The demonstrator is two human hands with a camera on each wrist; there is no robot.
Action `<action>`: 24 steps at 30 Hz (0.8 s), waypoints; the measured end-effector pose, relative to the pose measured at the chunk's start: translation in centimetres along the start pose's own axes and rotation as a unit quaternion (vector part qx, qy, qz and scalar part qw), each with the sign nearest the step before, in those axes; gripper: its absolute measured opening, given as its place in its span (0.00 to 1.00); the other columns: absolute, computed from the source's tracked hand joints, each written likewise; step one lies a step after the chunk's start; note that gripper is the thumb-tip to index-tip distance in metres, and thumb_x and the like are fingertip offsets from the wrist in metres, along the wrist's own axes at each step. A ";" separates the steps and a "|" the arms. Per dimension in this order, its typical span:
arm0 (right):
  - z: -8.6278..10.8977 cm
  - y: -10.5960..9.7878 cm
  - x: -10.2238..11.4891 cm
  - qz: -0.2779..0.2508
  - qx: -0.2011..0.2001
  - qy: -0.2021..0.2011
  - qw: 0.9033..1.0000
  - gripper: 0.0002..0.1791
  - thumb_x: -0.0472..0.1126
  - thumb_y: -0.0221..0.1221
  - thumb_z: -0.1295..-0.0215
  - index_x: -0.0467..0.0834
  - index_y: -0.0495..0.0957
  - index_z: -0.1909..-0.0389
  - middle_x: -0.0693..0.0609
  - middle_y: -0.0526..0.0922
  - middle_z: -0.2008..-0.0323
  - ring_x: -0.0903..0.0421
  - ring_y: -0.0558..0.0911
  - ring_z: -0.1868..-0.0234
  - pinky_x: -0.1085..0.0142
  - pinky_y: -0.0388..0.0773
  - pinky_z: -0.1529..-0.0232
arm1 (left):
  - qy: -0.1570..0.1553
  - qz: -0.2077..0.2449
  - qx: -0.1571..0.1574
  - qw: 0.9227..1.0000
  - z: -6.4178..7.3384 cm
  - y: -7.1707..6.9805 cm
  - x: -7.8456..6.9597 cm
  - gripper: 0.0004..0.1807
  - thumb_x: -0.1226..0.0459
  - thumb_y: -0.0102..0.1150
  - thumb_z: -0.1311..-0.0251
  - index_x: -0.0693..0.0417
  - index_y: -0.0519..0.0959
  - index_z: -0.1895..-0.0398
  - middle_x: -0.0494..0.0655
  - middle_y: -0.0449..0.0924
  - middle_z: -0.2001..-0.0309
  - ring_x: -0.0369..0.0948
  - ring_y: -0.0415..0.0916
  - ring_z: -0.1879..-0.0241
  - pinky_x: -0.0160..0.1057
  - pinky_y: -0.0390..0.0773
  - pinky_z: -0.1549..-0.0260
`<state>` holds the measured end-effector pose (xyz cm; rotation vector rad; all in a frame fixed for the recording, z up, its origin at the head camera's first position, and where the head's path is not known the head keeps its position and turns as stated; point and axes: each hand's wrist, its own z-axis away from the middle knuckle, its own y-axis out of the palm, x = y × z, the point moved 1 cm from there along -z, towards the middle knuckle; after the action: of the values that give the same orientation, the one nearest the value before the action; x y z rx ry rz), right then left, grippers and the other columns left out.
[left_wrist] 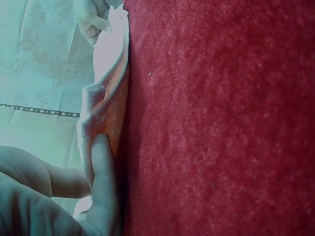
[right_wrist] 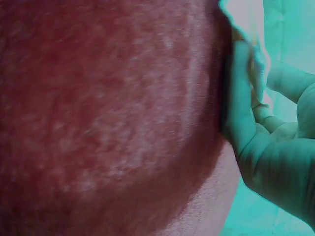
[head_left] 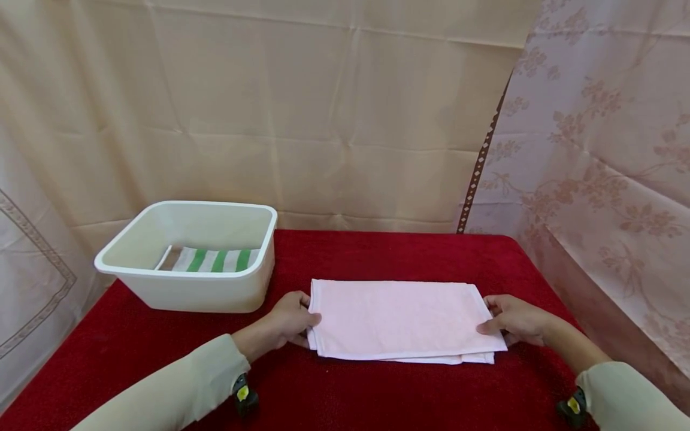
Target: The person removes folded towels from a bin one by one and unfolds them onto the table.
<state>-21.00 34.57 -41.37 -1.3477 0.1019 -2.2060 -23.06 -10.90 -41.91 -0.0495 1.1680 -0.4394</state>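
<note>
A folded pale pink towel [head_left: 399,320] with white edges lies over the red-covered table in the head view, its layers slightly offset along the near side. My left hand [head_left: 288,320] grips its left end, thumb on top and fingers beneath. At the opposite end my right hand [head_left: 514,320] pinches the towel the same way. The left wrist view shows the towel [left_wrist: 110,64] edge-on, with a finger of the left hand [left_wrist: 101,191] under its layers. In the right wrist view the right hand [right_wrist: 275,142] holds the towel's edge [right_wrist: 248,19] between thumb and fingers.
A white plastic basin [head_left: 199,293] stands at the left back of the table. Inside it lies a striped green, white and brown cloth [head_left: 210,260]. Beige curtains [head_left: 323,120] hang behind the red tablecloth [head_left: 377,398], and a flowered curtain [head_left: 609,149] hangs at the right.
</note>
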 end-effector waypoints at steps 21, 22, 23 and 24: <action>1.1 -0.9 1.6 0.114 -0.077 -0.005 0.991 0.24 0.41 0.66 0.33 0.33 0.70 0.43 0.43 0.80 0.63 0.49 0.82 0.65 0.53 0.86 0.67 | 0.116 -0.156 -0.082 0.977 0.6 0.0 -0.5 0.20 0.67 0.65 0.37 0.62 0.70 0.46 0.52 0.74 0.68 0.42 0.74 0.78 0.36 0.78 0.81; 1.3 -0.9 1.8 0.126 -0.082 -0.013 0.989 0.24 0.42 0.66 0.33 0.33 0.70 0.43 0.44 0.80 0.63 0.49 0.82 0.66 0.53 0.86 0.68 | 0.133 -0.178 -0.081 0.972 0.7 0.0 -0.7 0.19 0.66 0.66 0.37 0.62 0.72 0.47 0.51 0.74 0.68 0.42 0.74 0.77 0.36 0.77 0.79; 1.3 -0.8 2.1 0.139 -0.086 -0.022 0.986 0.24 0.42 0.66 0.32 0.33 0.70 0.44 0.44 0.80 0.63 0.49 0.81 0.66 0.54 0.85 0.68 | 0.153 -0.204 -0.076 0.964 0.7 -0.1 -0.9 0.17 0.65 0.66 0.37 0.61 0.74 0.48 0.50 0.75 0.67 0.41 0.73 0.76 0.37 0.77 0.77; 1.4 -0.7 2.4 0.152 -0.089 -0.034 0.984 0.24 0.41 0.66 0.32 0.32 0.70 0.44 0.44 0.79 0.64 0.49 0.80 0.67 0.54 0.84 0.69 | 0.178 -0.232 -0.069 0.954 0.7 -0.1 -1.1 0.16 0.64 0.67 0.38 0.60 0.75 0.50 0.49 0.75 0.66 0.41 0.73 0.74 0.37 0.77 0.75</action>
<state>-20.90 34.35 -38.52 -1.3959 0.4578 -1.9296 -22.80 -10.77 -40.59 -0.3856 1.5469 -0.8033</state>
